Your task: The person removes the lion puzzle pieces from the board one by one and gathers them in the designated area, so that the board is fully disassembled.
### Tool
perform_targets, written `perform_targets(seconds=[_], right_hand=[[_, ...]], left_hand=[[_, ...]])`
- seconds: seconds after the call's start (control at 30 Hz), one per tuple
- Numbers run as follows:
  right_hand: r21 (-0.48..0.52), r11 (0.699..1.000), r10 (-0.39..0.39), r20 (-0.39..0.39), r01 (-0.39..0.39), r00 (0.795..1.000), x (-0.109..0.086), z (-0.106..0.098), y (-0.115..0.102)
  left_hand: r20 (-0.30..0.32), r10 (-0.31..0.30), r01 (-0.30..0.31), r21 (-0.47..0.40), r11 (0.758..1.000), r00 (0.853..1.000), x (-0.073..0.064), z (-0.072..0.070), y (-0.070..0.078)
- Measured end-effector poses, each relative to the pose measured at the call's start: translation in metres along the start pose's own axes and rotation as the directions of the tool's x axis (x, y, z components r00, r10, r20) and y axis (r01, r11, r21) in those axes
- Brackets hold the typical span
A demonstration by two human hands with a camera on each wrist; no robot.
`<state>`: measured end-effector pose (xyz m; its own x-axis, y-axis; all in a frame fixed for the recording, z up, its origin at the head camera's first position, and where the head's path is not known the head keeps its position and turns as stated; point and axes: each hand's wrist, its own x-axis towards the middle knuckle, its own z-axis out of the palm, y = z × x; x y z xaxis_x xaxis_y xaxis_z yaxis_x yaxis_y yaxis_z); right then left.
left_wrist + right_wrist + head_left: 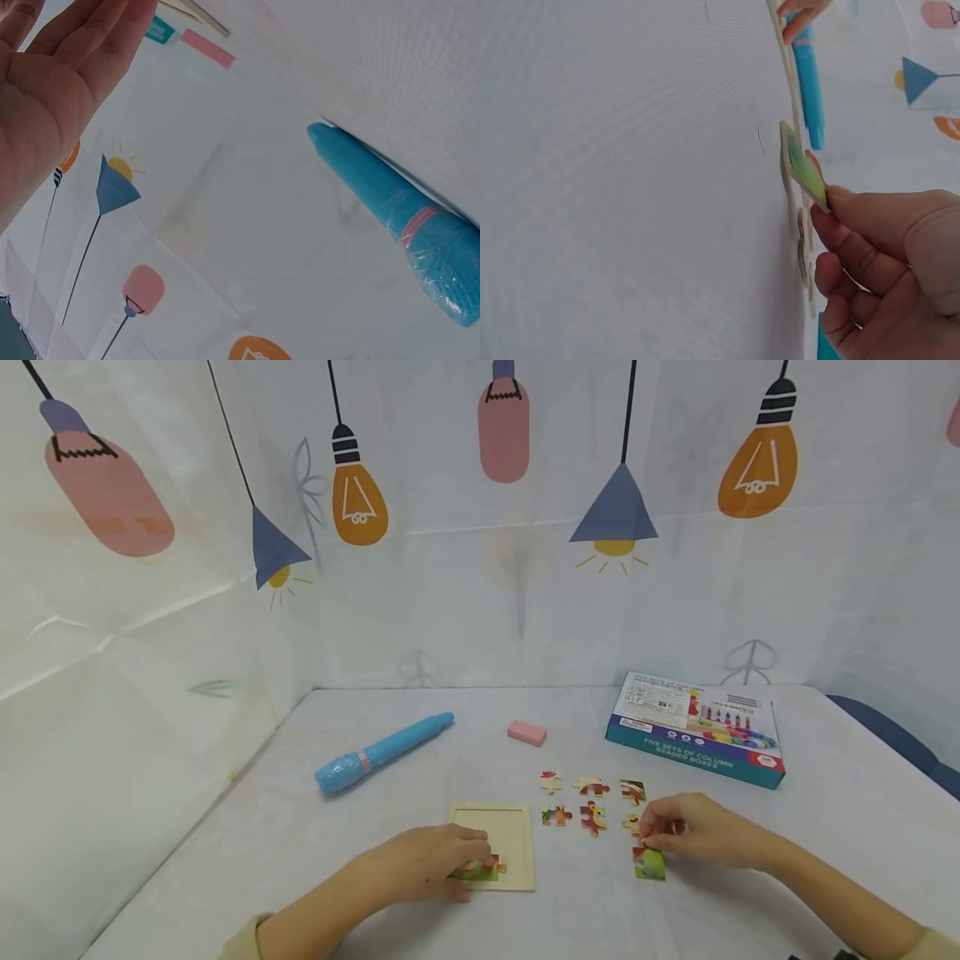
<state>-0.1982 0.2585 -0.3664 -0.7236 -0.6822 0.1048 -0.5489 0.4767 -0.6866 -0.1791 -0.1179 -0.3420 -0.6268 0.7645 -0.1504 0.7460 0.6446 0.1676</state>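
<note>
My left hand (pixel 423 864) rests over the left side of a shallow wooden puzzle tray (pixel 519 843). Its fingers touch colourful puzzle pieces (pixel 489 870) lying along the tray's lower edge and partly hide them. In the left wrist view the fingers look fairly straight. To the right of the tray, my right hand (pixel 708 832) pinches a green puzzle piece (pixel 650 865) between thumb and index finger. That piece (pixel 804 169) is tilted up from the table in the right wrist view. Several loose puzzle pieces (pixel 593 818) lie in rows between the hands.
A blue microphone-shaped object (pixel 386 752) with a pink band lies at the back left. Behind the loose pieces is a pink block (pixel 527 732). A flat printed box (pixel 693 731) occupies the back right, in front of the lamp-patterned curtain (pixel 450 602).
</note>
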Motion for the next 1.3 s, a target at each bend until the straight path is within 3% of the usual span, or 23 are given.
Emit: perform_targets(seconds=[0.2, 0.67, 1.03, 1.3], right_hand=[[-0.024, 0.998, 0.055, -0.008, -0.055, 0.998, 0.0005, 0.0039, 0.0016], [-0.032, 0.999, 0.004, -0.004, -0.004, 1.000, -0.0016, 0.0065, 0.0045], [-0.074, 0.997, -0.013, -0.028, 0.011, 1.000, -0.0015, 0.0055, 0.0028], [-0.086, 0.996, -0.017, -0.034, 0.014, 0.999, 0.0006, 0.0069, 0.0004]], left_hand=[[0.004, -0.004, 0.004, 0.001, 1.000, 1.000, 0.0007, -0.0008, 0.0000], [0.022, 0.001, -0.001, 0.001, 1.000, 1.000, 0.0030, 0.0005, -0.0010], [-0.004, 0.033, -0.033, 0.001, 0.999, 0.999, 0.0033, 0.0015, -0.0032], [-0.018, 0.017, -0.017, -0.014, 1.000, 1.000, 0.0006, 0.0029, -0.0022]])
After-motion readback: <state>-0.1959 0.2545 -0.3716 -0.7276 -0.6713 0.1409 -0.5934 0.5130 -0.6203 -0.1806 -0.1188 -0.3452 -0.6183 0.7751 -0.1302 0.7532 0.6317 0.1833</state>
